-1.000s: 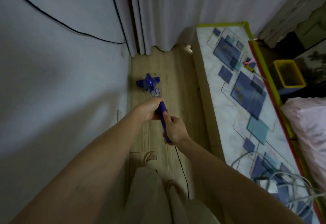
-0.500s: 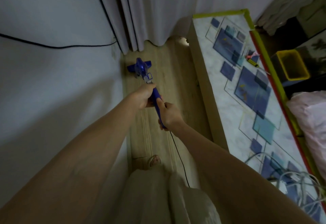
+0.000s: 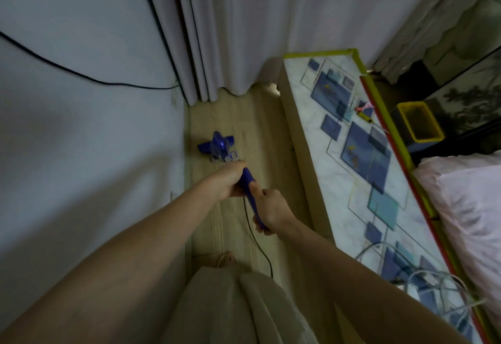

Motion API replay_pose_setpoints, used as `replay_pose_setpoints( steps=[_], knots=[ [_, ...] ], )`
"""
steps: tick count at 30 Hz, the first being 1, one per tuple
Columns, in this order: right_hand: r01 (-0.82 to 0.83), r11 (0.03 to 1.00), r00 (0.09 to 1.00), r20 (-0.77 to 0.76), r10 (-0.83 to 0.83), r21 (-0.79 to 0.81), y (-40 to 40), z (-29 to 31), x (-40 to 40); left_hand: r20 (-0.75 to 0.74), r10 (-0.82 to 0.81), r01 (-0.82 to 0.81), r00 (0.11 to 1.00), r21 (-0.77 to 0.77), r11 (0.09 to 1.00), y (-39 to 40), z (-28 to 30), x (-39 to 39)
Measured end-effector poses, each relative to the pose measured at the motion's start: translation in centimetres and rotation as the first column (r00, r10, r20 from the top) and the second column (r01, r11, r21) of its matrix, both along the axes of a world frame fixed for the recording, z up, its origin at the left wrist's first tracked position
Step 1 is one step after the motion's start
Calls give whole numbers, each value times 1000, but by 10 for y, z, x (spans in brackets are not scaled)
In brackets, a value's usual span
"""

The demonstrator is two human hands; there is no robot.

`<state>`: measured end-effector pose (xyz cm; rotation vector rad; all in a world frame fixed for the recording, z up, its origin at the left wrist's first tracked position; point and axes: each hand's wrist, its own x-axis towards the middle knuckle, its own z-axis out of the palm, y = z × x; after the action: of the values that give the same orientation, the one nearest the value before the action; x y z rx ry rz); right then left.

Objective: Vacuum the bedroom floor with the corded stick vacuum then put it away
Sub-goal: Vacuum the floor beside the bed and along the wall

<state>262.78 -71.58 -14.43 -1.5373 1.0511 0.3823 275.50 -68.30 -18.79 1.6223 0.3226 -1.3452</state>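
Note:
The blue stick vacuum (image 3: 220,149) stands with its floor head on the light wooden floor (image 3: 260,137), close to the left wall. My left hand (image 3: 230,179) grips the upper part of its blue handle (image 3: 250,190). My right hand (image 3: 271,209) grips the handle's lower end, just behind the left one. The vacuum's black cord (image 3: 257,243) trails from the handle back along the floor toward my feet.
A narrow floor strip runs between the white wall (image 3: 81,153) and a long low cabinet (image 3: 360,170) with a patterned top. Curtains (image 3: 244,31) hang at the far end. White cables (image 3: 423,284) lie on the cabinet. A yellow-rimmed bin (image 3: 420,121) and pink bedding (image 3: 471,208) are on the right.
The vacuum head was pushed forward to the curtain, then drawn back along the wall toward me. Both hands keep their grip on the handle.

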Motion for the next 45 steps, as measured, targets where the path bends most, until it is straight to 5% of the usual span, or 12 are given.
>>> replay_pose_setpoints(
  steps=[18, 45],
  knots=[
    [-5, 1000, 1000, 30, 5, -1, 18, 49, -79, 19, -85, 85, 996, 1, 996, 25, 28, -72],
    [20, 995, 999, -24, -23, -95, -63, -45, 166, 132, 22, -35, 991, 94, 995, -80, -24, 153]
  ],
)
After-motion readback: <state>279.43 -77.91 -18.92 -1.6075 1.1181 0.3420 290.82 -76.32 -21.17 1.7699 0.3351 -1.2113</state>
